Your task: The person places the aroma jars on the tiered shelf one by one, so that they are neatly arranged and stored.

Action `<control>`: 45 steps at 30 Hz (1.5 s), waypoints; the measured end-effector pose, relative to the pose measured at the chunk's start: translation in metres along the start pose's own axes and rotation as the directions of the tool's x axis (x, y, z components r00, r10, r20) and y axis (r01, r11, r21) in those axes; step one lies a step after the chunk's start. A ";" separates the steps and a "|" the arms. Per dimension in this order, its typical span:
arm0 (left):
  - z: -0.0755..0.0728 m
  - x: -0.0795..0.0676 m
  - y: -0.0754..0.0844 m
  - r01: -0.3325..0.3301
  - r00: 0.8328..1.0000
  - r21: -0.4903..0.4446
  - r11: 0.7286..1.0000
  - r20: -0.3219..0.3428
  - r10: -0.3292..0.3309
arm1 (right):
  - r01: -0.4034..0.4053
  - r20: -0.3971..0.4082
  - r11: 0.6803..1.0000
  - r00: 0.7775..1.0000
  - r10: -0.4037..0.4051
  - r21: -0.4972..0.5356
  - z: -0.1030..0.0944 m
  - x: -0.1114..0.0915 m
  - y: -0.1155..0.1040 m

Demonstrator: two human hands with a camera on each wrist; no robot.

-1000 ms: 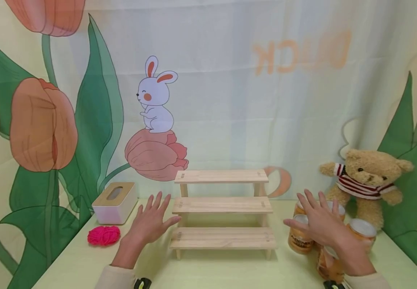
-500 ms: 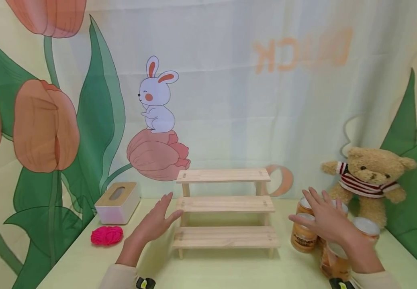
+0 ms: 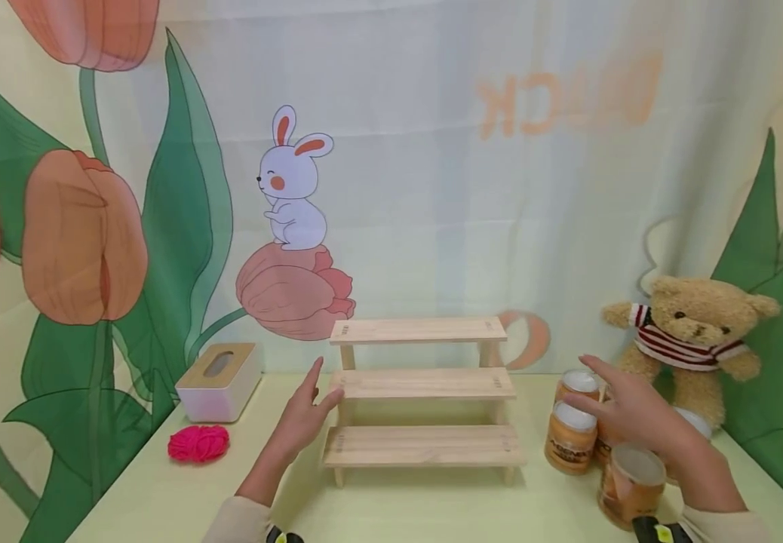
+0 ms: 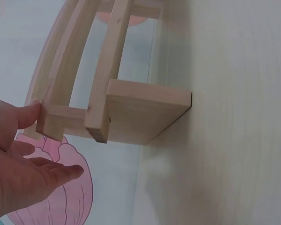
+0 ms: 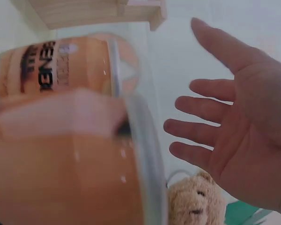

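Head view: we have the left hand (image 3: 299, 422) at the left end of the three-tier wooden shelf (image 3: 422, 383), which stands mid-desk (image 3: 459, 516); can't tell whether the thumb touches it. Thumb and index held apart, other fingers mostly hidden, nothing gripped. Right hand (image 3: 639, 411) is over the orange jars (image 3: 570, 446) grouped right of the shelf; hand and forearm cover parts of the rear ones, so we skip a count. Thumb and index wide, no jar held. It also hides some of the teddy bear (image 3: 690, 335); both sleeves (image 3: 238, 520) run off the bottom. Versus a second ago, both hands have turned from splayed, palm-down to more edge-on, the right one has shifted outward, and we now see the front jar (image 3: 629, 489) lid uncovered. Shelf and jars look unmoved.

Left wrist view: hand cut off at left, fingers extended, partly overlapping; thumb tip over a board end, contact unclear to us. Shelf's far end leaves the top.

Right wrist view: fingers straight, spread wide, palm free. Nearest jar (image 5: 65, 164) blurred, cut off left and bottom; we get only partial lettering on the jar behind it (image 5: 86, 70). Bear clipped at the bottom.
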State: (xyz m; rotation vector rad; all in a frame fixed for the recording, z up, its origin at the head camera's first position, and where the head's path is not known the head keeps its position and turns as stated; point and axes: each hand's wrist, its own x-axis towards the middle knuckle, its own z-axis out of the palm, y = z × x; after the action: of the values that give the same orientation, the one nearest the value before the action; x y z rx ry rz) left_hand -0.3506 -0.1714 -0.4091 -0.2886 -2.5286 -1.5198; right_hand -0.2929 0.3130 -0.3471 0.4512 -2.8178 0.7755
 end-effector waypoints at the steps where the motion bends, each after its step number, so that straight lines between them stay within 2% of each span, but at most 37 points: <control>1: 0.001 0.000 -0.001 0.000 1.000 -0.030 1.000 -0.004 0.000 | -0.011 0.007 1.000 1.000 0.011 0.018 -0.002 -0.001 0.004; 3: 0.002 0.000 -0.001 -0.003 1.000 -0.093 0.996 -0.006 0.002 | -0.028 0.012 0.998 1.000 0.028 0.048 -0.007 -0.003 0.015; 6: 0.006 0.000 -0.002 0.006 1.000 -0.197 0.980 0.025 -0.001 | -0.052 0.008 0.997 0.999 0.052 0.063 -0.013 -0.010 0.032; 9: 0.010 -0.001 -0.002 0.021 0.999 -0.275 0.961 0.053 -0.007 | -0.059 0.004 0.998 0.998 0.059 0.039 -0.019 -0.016 0.048; 19: 0.018 -0.001 -0.003 0.001 1.000 -0.384 0.923 0.010 0.003 | -0.138 0.026 0.990 0.990 0.139 -0.027 -0.034 -0.026 0.079; 22: 0.020 0.000 -0.004 0.009 1.000 -0.378 0.926 -0.011 -0.014 | -0.158 0.023 0.987 0.987 0.158 -0.021 -0.036 -0.031 0.084; 26: 0.022 0.000 -0.005 0.033 0.999 -0.366 0.930 -0.027 -0.046 | -0.186 0.056 0.982 0.981 0.184 0.038 -0.039 -0.036 0.094; 32: 0.025 -0.001 -0.004 0.033 0.998 -0.397 0.917 -0.041 -0.054 | -0.245 0.127 0.968 0.963 0.237 0.050 -0.044 -0.042 0.109; 37: 0.023 -0.004 -0.005 0.030 0.996 -0.385 0.923 -0.062 -0.058 | -0.298 0.181 0.952 0.942 0.282 0.072 -0.038 -0.042 0.122; 42: 0.023 -0.003 -0.006 0.020 0.996 -0.393 0.919 -0.072 -0.052 | -0.361 0.191 0.921 0.924 0.332 0.146 -0.028 -0.045 0.142; 45: 0.025 -0.002 -0.005 0.024 0.994 -0.397 0.918 -0.089 -0.065 | -0.405 0.182 0.888 0.911 0.371 0.217 -0.022 -0.050 0.155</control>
State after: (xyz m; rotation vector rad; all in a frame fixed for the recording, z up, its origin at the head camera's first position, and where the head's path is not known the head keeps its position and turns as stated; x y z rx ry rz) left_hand -0.3512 -0.1517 -0.4256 -0.2006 -2.1476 -2.0055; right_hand -0.2964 0.4632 -0.4136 -0.0430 -2.9908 1.2325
